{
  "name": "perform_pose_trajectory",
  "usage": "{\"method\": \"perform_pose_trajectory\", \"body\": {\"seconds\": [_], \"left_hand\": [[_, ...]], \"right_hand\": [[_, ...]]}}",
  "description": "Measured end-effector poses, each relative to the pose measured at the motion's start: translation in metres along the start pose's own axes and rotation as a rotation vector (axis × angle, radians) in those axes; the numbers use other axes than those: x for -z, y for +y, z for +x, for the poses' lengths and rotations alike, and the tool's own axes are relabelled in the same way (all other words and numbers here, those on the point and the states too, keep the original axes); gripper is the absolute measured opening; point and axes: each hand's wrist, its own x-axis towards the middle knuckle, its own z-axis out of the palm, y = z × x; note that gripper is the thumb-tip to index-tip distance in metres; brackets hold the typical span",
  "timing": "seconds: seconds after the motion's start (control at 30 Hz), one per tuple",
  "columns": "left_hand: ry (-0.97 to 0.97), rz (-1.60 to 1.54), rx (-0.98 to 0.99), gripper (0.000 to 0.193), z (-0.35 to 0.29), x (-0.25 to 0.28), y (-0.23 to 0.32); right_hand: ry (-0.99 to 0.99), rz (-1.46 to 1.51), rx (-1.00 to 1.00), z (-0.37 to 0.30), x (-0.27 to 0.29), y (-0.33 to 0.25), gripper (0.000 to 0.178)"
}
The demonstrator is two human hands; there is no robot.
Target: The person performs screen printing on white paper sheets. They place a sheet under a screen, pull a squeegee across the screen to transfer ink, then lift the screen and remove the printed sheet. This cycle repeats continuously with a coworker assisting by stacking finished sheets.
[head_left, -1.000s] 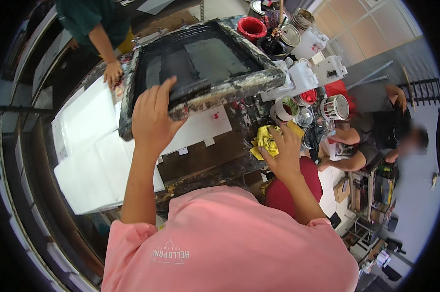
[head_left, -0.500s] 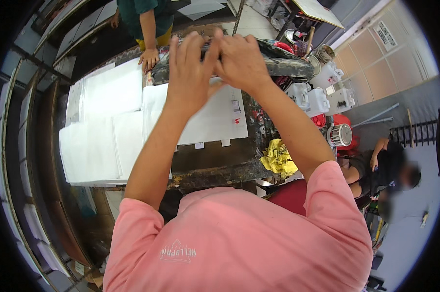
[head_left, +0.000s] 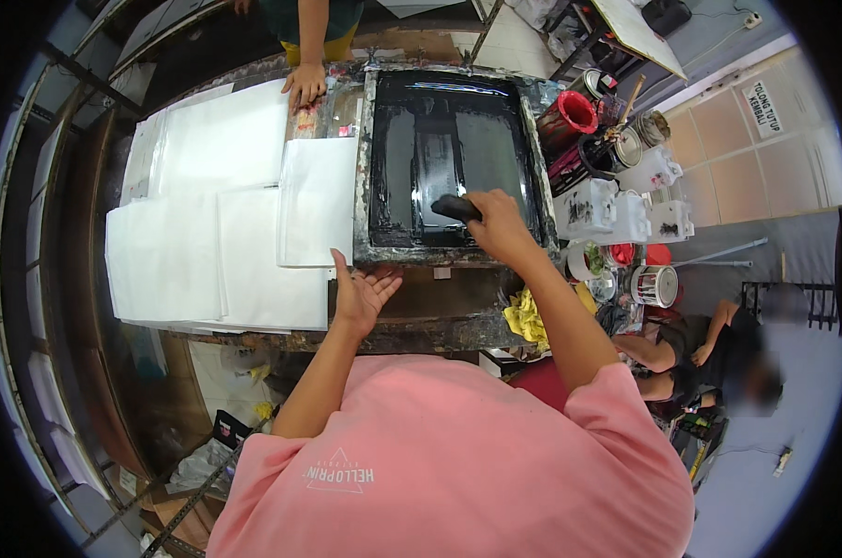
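A screen-printing frame (head_left: 363, 223) lies flat on the worktable, its mesh (head_left: 437, 160) smeared with glossy black ink. Over the near right part of the mesh, my right hand (head_left: 500, 226) is closed around a black, ink-coated squeegee (head_left: 454, 207); its blade is hard to make out. My left hand (head_left: 365, 293) is palm up with fingers spread at the frame's near left corner. The fingertips are close to the frame's lower edge; I cannot tell whether they touch it. White paper sheets (head_left: 317, 205) lie against the frame's left side.
Stacks of white paper (head_left: 165, 265) cover the table's left. A co-worker's hand (head_left: 305, 86) rests at the far edge. On the right stand a red ink tub (head_left: 565, 116), white jugs (head_left: 590, 209), a paint can (head_left: 655, 285) and a yellow crumpled cloth (head_left: 525, 318). Another person sits at far right.
The frame, tilted up under both hands before, now lies flat. My hands have come apart and nearer; the right now grips the squeegee. The co-worker's hand stays near the far edge.
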Motion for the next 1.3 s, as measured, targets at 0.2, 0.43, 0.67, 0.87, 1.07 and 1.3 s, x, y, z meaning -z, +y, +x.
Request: {"method": "perform_pose_trajectory", "body": {"seconds": [0.2,0.43,0.67,0.87,1.07,1.3], "left_hand": [[-0.005,0.026,0.076,0.132,0.032,0.033,-0.017],[0.106,-0.071,0.177,0.153,0.042,0.031,-0.011],[0.077,-0.061,0.253,0.147,0.052,0.041,-0.005],[0.033,-0.044,0.254,0.134,0.053,0.042,-0.005],[0.096,-0.042,0.219,0.13,0.04,0.036,-0.005],[0.004,0.136,0.001,0.116,-0.007,-0.003,0.014]], "right_hand": [[0.037,-0.113,0.044,-0.039,-0.066,-0.008,0.032],[-0.106,-0.302,-0.037,-0.038,-0.115,-0.014,0.031],[0.096,-0.337,0.003,0.024,-0.128,0.016,0.043],[0.197,-0.439,-0.046,0.155,-0.119,0.066,0.042],[-0.027,-0.349,0.006,0.159,-0.066,0.068,0.039],[-0.159,-0.335,0.033,-0.019,-0.016,-0.031,0.046]]}}
